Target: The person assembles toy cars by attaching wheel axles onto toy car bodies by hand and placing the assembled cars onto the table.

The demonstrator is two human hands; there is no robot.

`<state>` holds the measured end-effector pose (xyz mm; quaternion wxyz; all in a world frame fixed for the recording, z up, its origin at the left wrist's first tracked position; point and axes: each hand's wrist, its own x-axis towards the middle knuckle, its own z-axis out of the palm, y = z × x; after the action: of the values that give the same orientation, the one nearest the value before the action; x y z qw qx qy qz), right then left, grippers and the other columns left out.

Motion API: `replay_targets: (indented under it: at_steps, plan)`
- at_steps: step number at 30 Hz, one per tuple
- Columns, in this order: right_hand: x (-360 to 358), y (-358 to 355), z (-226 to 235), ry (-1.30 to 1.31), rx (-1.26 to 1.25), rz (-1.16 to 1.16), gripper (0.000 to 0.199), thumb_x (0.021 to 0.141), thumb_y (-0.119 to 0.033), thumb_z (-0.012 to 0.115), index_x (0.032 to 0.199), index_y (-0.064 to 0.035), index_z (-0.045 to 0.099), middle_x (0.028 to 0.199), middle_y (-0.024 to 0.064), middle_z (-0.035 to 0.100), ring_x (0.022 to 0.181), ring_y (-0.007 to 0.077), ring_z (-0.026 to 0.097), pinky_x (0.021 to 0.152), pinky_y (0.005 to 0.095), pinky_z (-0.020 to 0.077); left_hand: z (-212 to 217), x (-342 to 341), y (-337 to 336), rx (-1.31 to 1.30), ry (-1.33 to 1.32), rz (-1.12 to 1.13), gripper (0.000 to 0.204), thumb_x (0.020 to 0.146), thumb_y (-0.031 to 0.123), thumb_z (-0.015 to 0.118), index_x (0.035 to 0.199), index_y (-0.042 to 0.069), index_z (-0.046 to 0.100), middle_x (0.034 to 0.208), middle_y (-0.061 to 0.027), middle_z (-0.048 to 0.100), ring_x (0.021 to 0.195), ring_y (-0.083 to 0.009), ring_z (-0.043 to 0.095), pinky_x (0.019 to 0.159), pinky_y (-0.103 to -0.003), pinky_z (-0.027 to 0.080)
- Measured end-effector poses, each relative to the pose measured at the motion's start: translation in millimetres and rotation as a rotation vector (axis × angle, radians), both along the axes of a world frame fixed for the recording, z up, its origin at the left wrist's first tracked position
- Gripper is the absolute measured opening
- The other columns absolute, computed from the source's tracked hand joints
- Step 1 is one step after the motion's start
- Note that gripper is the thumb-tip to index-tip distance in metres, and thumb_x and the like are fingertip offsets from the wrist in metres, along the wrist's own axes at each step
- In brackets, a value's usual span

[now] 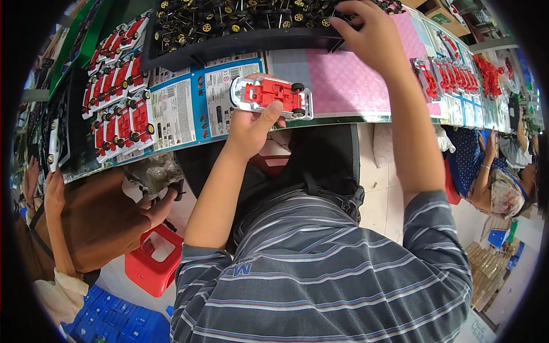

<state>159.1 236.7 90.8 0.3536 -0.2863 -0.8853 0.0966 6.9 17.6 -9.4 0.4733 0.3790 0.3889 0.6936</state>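
My left hand (254,130) grips an upside-down white toy car (272,98) with a red underside, the thumb pressed on its red base. A pair of black wheels is fitted at the car's right end; no wheels show at its left end. My right hand (372,34) is over the right part of a black tray (240,52), its thumb and fingers apart among the wheels there. The tray holds many loose wheel axles (251,17) with black wheels and yellow hubs. Whether the right fingers touch one is not clear.
Rows of upturned cars (123,123) with wheels stand on the left of the table. More cars (449,77) and a heap of red parts (489,74) lie at the right. Pink bubble wrap (349,86) covers the middle. A person (86,217) sits left, near a red stool (151,260).
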Motion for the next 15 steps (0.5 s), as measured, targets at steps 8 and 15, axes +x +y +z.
replay_targets:
  at_steps: [8, 15]
  plan:
    - [-25.7, 29.9, 18.7, -0.195, -0.139, -0.133, 0.018, 0.078, -0.014, 0.08, 0.086, 0.0015, 0.074, 0.083, 0.021, 0.07, 0.076, 0.0334, 0.068, 0.071, 0.0415, 0.0532, -13.3, -0.4, 7.0, 0.026, 0.064, -0.066, 0.05, 0.1, 0.028, 0.064, 0.137, 0.002, 0.042, 0.114, -0.0121, 0.063, 0.088, -0.0151, 0.064, 0.066, -0.026, 0.052]
    - [101.7, -79.4, -75.9, 0.371, 0.299, -0.581, 0.013, 0.091, 0.002, 0.064, 0.103, 0.0037, 0.059, 0.111, 0.0175, 0.057, 0.104, 0.0296, 0.056, 0.086, 0.0349, 0.0491, -10.7, -4.5, -3.1, 0.048, -0.005, -0.007, 0.056, 0.101, 0.035, 0.062, 0.142, 0.003, 0.041, 0.125, -0.0143, 0.06, 0.099, -0.0207, 0.064, 0.068, -0.03, 0.052]
